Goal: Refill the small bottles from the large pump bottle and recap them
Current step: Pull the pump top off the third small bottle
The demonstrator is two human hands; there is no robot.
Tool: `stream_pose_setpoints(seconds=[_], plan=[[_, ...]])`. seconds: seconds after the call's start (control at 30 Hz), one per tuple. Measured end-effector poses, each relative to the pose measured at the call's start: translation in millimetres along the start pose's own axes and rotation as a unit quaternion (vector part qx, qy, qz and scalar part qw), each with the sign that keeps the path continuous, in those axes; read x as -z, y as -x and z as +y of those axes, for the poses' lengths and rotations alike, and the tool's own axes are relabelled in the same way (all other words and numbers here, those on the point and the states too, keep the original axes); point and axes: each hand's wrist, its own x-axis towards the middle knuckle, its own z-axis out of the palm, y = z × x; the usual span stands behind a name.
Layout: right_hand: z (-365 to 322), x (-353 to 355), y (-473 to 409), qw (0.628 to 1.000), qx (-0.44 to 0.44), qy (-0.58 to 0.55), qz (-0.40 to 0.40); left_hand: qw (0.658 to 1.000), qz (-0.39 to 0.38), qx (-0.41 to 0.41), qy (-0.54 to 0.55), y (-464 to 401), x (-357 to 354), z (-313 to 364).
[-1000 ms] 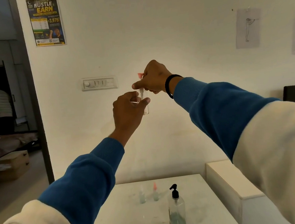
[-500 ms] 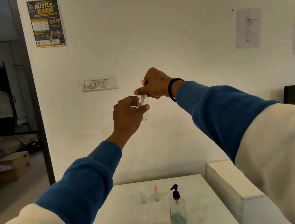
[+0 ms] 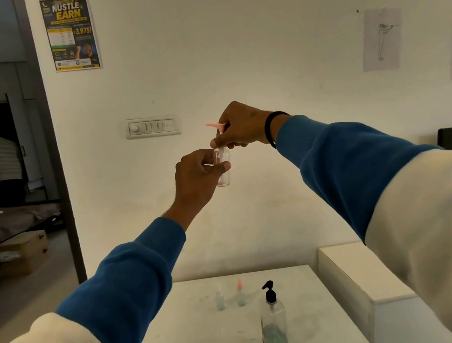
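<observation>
Bottle [image 3: 222,169], small and clear, is being held up at chest height against the wall, well above the table [image 3: 194,333]. It is looking nearly empty, with only a faint tint at its base. The left hand [image 3: 198,177] is pinching it, thumb across the front and fingers curled behind, keeping it upright. The right hand [image 3: 239,128] is sitting just above and touching, its fingers closed round the cap [image 3: 216,125], whose pink nozzle is sticking out to the left. The cap's white stem is running down into the neck, so I am judging that the cap is being twisted at the neck; whether on or off I cannot tell, though the empty bottle is suggesting it is coming off for refilling.

The next move is calling for a steady left grip while the right hand is turning, then lowering to the table, where the pump bottle [image 3: 273,327] is standing with greenish liquid in its lower part. Two more small bottles [image 3: 220,301] are standing just left of it, side by side, one with a pink tip [image 3: 239,284]; both are appearing to hold some pale liquid, so this may be the last one left
</observation>
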Motion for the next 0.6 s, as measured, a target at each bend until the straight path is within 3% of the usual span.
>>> stream_pose_setpoints(seconds=[0.13,0.37,0.6], plan=[[0.0,5.1,2.0,0.999,-0.007,0.001,-0.038,1.0,-0.008,-0.001,0.002,2.6,-0.5,-2.1],[-4.1,-0.7,-1.5,0.998,-0.035,0.047,0.012,1.0,0.008,0.008,0.009,4.9,-4.1,-2.2],[-7.6,-0.8,-4.0,0.999,-0.032,0.039,0.002,1.0,0.011,0.005,0.009,4.8,-2.8,0.0]])
